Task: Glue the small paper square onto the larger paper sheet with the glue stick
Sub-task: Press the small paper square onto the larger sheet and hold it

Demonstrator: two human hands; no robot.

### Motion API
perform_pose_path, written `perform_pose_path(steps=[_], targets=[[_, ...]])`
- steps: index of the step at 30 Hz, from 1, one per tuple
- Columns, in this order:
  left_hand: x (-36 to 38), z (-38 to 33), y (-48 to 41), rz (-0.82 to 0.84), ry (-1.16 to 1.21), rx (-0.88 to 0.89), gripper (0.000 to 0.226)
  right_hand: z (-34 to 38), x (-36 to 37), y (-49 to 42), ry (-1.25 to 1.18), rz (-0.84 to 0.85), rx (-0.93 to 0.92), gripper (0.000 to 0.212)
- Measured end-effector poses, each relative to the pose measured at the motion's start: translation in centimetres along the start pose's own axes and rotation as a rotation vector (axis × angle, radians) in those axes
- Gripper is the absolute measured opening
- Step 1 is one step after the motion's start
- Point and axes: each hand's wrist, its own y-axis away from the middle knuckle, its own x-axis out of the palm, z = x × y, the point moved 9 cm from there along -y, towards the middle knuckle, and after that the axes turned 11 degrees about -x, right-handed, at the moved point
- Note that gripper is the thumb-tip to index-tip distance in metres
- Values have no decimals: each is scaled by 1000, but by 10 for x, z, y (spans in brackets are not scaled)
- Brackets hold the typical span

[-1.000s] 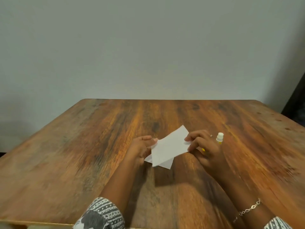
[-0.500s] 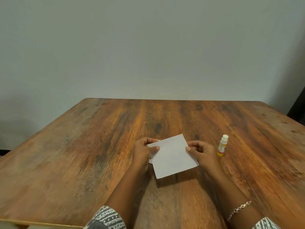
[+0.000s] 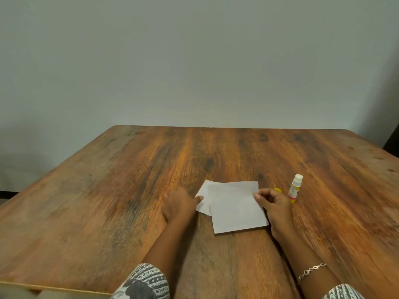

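Brown wood-grain table (image 3: 108, 201), pale wall behind. Left to right:

Left hand (image 3: 178, 205) rests palm down on the table, fingers loosely curled, thumb tip touching the left edge of the paper; whether it pinches that edge or only touches it cannot be told.

Two white sheets lie flat, overlapping. One sheet (image 3: 205, 190) shows only its left and far parts from under the other. The top sheet (image 3: 236, 209) covers most of it and reaches nearer the person. Which is the small square cannot be told, since the lower one is mostly hidden.

Right hand (image 3: 274, 207) sits at the right edge of the top sheet, fingers curled inward, fingertip on the paper's edge. A small yellow cap-like object (image 3: 277, 190) shows just behind the knuckles.

Glue stick (image 3: 295, 187) stands upright just beside the right hand, white cap on, held by neither hand.

Bracelet (image 3: 311, 271) on right wrist.
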Motion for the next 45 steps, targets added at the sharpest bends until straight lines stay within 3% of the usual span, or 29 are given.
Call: perform_pose_path(steps=[2,4,12,16,21,28,33,45], targets=[[5,-3,5,-9,-192,3,64,-2,-1,1,-13,-4,-3,13],[8,-8,8,-8,-232,0,74,-5,-2,0,-18,-3,-4,10],[15,-22,5,78,-228,38,38,-3,-1,0,-58,18,-12,17],[8,-21,7,34,77,65,17,-3,-2,1,-75,8,4,15],[-11,-23,18,51,661,156,17,1,0,3,-84,15,34,10],[-4,-27,13,256,1046,107,21,32,16,0,-125,21,2,13],[-13,-37,21,321,1139,121,22,39,19,-4,-125,-45,-29,15],[-22,-51,33,406,1073,193,18,34,12,-11,-9,-86,-36,17]])
